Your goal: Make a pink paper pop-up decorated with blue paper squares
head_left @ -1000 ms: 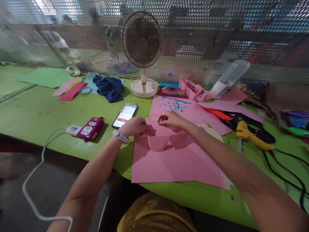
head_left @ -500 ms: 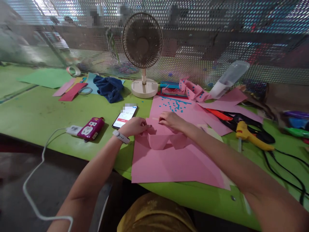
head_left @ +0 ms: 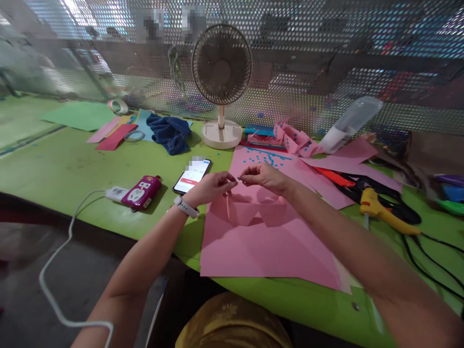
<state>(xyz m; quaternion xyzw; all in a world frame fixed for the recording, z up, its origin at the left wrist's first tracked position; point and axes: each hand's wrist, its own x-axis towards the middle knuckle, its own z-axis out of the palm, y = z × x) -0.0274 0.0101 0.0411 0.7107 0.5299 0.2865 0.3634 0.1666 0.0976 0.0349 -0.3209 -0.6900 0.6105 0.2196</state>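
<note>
My left hand (head_left: 215,186), with a white watch on its wrist, is raised over the far left edge of a folded pink paper shape (head_left: 243,213). My right hand (head_left: 264,178) faces it, fingertips almost touching those of the left. Both hands are closed in a pinch; what is between the fingers is too small to name. The folded shape, with its scalloped lower edge, stands on pink paper sheets (head_left: 266,253). Beyond my right hand, small blue dots (head_left: 270,158) are scattered on a pink sheet.
A phone (head_left: 191,177) and a purple power adapter (head_left: 141,192) lie to the left. At the back stand a fan (head_left: 222,134) and a blue cloth (head_left: 168,135). To the right are a yellow glue gun (head_left: 386,212), black scissors (head_left: 398,200), an orange cutter (head_left: 335,177) and a dotted pink paper shape (head_left: 295,140).
My hands have come up off the folded paper and closer together, fingertips nearly meeting above it. The folded shape stays on the sheets. The whole view has shifted slightly.
</note>
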